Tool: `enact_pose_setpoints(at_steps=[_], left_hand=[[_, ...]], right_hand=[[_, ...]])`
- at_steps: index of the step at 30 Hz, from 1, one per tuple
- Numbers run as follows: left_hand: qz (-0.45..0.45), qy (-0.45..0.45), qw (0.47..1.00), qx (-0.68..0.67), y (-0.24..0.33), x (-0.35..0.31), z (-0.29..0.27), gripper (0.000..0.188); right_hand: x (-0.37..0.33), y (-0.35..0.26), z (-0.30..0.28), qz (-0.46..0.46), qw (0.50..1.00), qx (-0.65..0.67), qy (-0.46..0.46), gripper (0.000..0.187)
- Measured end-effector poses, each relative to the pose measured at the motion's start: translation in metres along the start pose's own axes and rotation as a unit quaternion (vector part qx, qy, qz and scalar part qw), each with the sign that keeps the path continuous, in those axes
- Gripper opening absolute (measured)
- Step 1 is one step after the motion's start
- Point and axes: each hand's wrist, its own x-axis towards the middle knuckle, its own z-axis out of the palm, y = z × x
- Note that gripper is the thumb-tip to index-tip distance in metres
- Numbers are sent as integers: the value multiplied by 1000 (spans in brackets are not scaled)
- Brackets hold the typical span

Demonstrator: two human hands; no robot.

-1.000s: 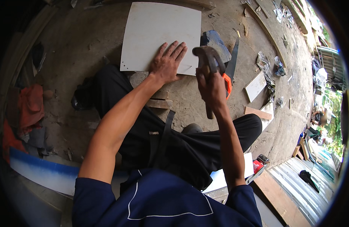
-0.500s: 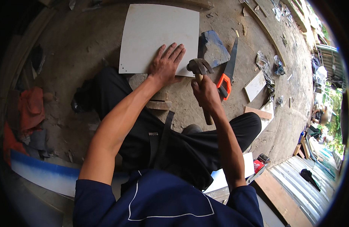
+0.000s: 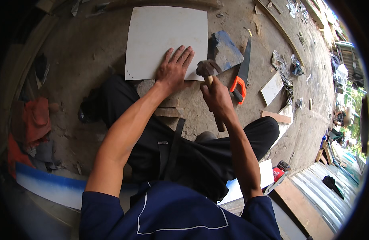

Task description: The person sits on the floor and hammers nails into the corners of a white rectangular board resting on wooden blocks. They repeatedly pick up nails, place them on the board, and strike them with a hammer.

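Observation:
Spread flat, my left hand [image 3: 173, 72] presses on the near edge of a white board [image 3: 166, 36]. Several small dark dots mark the board's near left corner. My right hand [image 3: 217, 96] is wrapped round the handle of a claw hammer [image 3: 208, 69], gripping it partway along. The hammer's head is at the board's near right corner; whether it touches the board I cannot tell. Beside the board's right edge lies a blue-grey stone-like block [image 3: 226, 50]. A handsaw [image 3: 241, 76] with an orange and black handle rests on the ground right of the block.
Small wood pieces [image 3: 168, 111] lie between my legs, below the board. To the right are a white offcut [image 3: 272, 89], crumpled plastic [image 3: 278, 64] and a long wood strip [image 3: 278, 30]. Orange cloth [image 3: 36, 120] lies at left. Corrugated metal sheeting [image 3: 316, 192] is at lower right.
The hammer head has shifted slightly left within the picture. My left hand stays spread on the board. The whole view has moved a little.

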Motion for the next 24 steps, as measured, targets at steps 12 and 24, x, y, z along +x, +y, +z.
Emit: enact_pose_setpoints(at_steps=[12, 24], left_hand=[[3, 19, 1000, 24, -2, 2, 6, 110], [-2, -8, 1000, 16, 0, 2, -2, 111]], right_hand=[[-8, 1, -4, 34, 997, 59, 23, 26], [2, 10, 9, 27, 999, 22, 16, 32]])
